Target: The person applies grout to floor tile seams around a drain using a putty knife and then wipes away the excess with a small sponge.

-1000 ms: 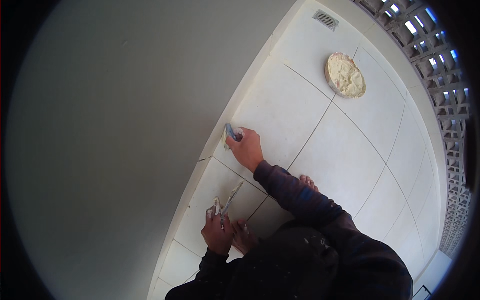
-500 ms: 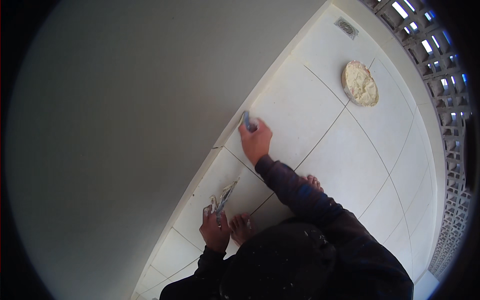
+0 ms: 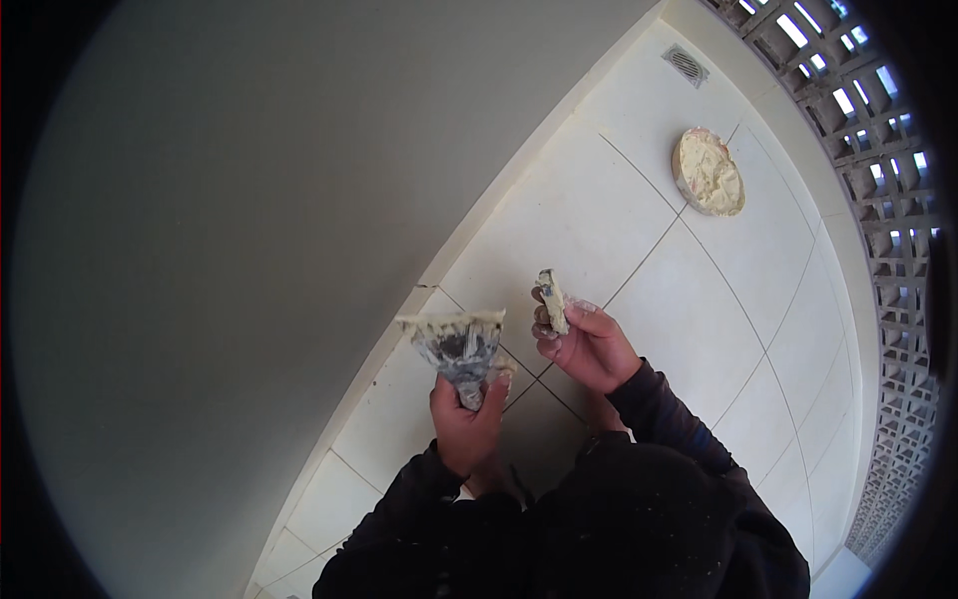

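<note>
My left hand [image 3: 464,424] grips a wide putty knife [image 3: 454,349], its broad blade streaked grey and cream with paste along the edge. To its right, my right hand [image 3: 584,344] is turned palm up, its fingers around a small flat tool [image 3: 552,299] coated in cream paste. Both tools are off the wall base, over the white floor tiles [image 3: 704,309]. A round container of cream paste [image 3: 709,170] lies on the tiles at the upper right, away from both hands.
A plain grey wall [image 3: 230,260] fills the left side, with a pale skirting [image 3: 354,389] along its foot. A floor drain [image 3: 685,65] sits near the far corner. A low ledge [image 3: 838,280] and perforated block screen [image 3: 868,120] border the right side. My bare feet are partly hidden below.
My right hand has left the wall base with its tool, moving right and turning palm up. My left hand has risen rightward, turning the wide blade broadside to the camera.
</note>
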Motion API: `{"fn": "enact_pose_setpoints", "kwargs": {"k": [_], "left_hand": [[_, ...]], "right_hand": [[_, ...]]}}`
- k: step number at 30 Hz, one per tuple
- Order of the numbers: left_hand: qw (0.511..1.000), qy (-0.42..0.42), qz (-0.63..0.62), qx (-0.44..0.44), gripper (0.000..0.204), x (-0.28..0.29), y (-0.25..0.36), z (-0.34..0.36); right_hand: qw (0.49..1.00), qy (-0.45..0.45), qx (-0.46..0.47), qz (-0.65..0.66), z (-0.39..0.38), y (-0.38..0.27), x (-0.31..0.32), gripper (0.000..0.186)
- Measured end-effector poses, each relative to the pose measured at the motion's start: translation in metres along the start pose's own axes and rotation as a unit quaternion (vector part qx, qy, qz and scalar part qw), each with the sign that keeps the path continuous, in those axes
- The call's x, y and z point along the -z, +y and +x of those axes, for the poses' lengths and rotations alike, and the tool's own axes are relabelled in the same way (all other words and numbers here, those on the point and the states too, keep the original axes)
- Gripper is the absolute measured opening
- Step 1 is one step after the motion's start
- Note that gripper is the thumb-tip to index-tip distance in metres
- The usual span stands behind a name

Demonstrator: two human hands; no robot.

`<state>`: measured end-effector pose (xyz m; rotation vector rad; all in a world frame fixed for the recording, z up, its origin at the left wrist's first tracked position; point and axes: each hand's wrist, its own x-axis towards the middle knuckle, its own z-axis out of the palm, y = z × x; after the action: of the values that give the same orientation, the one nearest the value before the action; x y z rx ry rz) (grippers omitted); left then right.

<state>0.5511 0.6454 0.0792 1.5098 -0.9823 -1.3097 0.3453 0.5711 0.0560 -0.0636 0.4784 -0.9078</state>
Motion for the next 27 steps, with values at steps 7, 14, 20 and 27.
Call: {"fn": "enact_pose_setpoints", "kwargs": {"k": [7,14,20,27], "left_hand": [[0.995,-0.009,-0.1,-0.027,0.029,-0.046,0.037,0.023],[0.994,-0.01,-0.096,-0.046,0.032,-0.049,0.038,0.024],[0.995,0.0,-0.087,-0.045,0.029,-0.053,0.04,0.022],[0.993,0.0,-0.117,0.004,0.03,-0.055,0.044,0.02]], "right_hand": [[1.0,-0.004,-0.018,-0.013,-0.031,-0.001,-0.013,0.03],[0.999,-0.011,-0.022,-0.038,-0.036,-0.004,-0.01,0.032],[0.998,0.002,-0.024,-0.052,-0.039,-0.005,-0.011,0.033],[0.997,0.015,-0.006,-0.08,-0.039,-0.003,0.001,0.031]]}}
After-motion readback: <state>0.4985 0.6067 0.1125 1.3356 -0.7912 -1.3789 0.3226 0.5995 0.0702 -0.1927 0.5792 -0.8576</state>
